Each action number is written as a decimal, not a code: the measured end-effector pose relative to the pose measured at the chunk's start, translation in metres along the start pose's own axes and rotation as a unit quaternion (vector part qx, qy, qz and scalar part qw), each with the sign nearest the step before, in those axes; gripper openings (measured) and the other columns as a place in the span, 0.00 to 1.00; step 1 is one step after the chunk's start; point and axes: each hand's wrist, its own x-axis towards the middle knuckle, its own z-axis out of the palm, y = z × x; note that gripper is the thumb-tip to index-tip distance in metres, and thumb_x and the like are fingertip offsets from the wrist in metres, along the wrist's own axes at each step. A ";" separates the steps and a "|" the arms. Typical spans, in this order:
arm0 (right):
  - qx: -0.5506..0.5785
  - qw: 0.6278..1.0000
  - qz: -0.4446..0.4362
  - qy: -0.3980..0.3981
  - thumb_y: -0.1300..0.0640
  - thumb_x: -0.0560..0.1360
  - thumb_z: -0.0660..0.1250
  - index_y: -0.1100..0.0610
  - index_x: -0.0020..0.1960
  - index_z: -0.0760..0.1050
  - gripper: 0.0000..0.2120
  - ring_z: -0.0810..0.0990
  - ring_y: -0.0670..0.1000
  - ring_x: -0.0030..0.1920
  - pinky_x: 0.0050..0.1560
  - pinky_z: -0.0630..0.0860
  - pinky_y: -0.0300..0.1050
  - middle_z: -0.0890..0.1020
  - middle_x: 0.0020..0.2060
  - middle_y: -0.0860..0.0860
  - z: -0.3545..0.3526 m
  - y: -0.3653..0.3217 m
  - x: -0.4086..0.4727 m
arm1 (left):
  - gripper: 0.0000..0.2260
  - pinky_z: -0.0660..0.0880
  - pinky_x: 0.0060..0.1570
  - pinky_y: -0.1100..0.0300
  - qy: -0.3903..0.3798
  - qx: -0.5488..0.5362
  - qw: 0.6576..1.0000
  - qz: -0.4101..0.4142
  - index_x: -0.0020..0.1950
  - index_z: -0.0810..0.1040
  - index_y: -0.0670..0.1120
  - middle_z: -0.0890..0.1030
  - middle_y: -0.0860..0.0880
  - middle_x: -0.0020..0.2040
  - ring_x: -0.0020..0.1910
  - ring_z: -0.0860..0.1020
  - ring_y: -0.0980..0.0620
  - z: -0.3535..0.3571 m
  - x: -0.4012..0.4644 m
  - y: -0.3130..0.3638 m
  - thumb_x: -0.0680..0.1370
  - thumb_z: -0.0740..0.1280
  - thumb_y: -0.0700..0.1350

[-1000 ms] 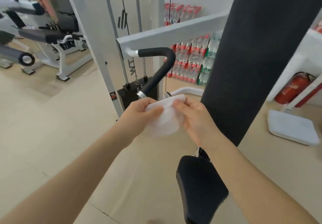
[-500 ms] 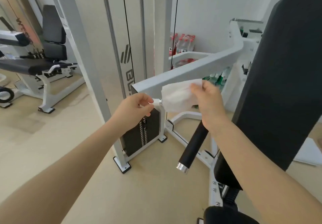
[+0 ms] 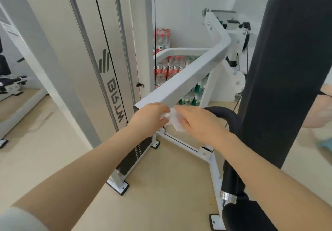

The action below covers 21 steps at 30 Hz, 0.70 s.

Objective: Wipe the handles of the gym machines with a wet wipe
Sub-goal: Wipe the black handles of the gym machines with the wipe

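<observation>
A white wet wipe is pinched between both hands just under the near end of the machine's white arm. My left hand grips the wipe's left edge. My right hand lies over its right part, fingers flat on it. The black foam handle curves out from under my right hand and runs down to a chrome end cap. My right wrist hides part of the handle's bend.
A tall black back pad stands close on the right. The white weight-stack frame with cables rises left of the hands, its feet on the beige floor. Packs of bottled water are stacked against the far wall.
The view has tilted up and moved closer. Both hands came together on the wipe at the arm's end, and my right hand moved down onto the top of the handle.
</observation>
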 end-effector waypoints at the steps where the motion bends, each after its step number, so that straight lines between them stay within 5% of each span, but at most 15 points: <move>1: -0.061 0.998 -0.010 -0.018 0.53 0.80 0.54 0.53 0.71 0.60 0.20 0.71 0.55 0.63 0.58 0.69 0.50 0.71 0.67 0.53 0.005 0.000 0.008 | 0.15 0.71 0.55 0.56 -0.011 0.017 1.000 0.012 0.65 0.73 0.49 0.77 0.48 0.61 0.60 0.73 0.49 0.000 0.003 -0.001 0.78 0.64 0.47; 7: -0.213 0.975 0.059 -0.030 0.49 0.78 0.59 0.52 0.66 0.66 0.18 0.72 0.51 0.63 0.71 0.52 0.47 0.75 0.63 0.49 -0.005 0.040 0.000 | 0.14 0.75 0.50 0.53 -0.030 0.057 0.995 0.072 0.61 0.75 0.46 0.80 0.44 0.53 0.53 0.76 0.44 0.011 0.017 -0.004 0.77 0.65 0.49; 12: -0.194 0.981 -0.010 0.002 0.63 0.74 0.56 0.61 0.56 0.73 0.13 0.79 0.58 0.51 0.57 0.69 0.51 0.81 0.48 0.56 0.026 -0.002 0.018 | 0.10 0.74 0.47 0.54 0.024 0.027 0.997 0.073 0.56 0.77 0.44 0.80 0.47 0.51 0.54 0.73 0.47 0.021 0.020 -0.008 0.78 0.64 0.47; 17: -0.233 0.970 0.062 0.020 0.59 0.75 0.63 0.54 0.62 0.70 0.16 0.76 0.52 0.58 0.71 0.52 0.48 0.80 0.55 0.50 0.008 0.037 0.001 | 0.10 0.74 0.48 0.52 0.030 0.015 0.996 0.082 0.55 0.77 0.44 0.80 0.47 0.51 0.53 0.73 0.47 0.020 0.021 -0.009 0.78 0.64 0.47; 21: -0.273 0.961 0.048 0.011 0.60 0.73 0.66 0.58 0.57 0.73 0.13 0.78 0.54 0.52 0.64 0.66 0.50 0.81 0.50 0.53 0.009 0.025 0.004 | 0.10 0.75 0.47 0.53 0.022 0.030 0.997 0.072 0.56 0.76 0.44 0.80 0.46 0.51 0.52 0.75 0.47 0.019 0.023 -0.006 0.77 0.66 0.48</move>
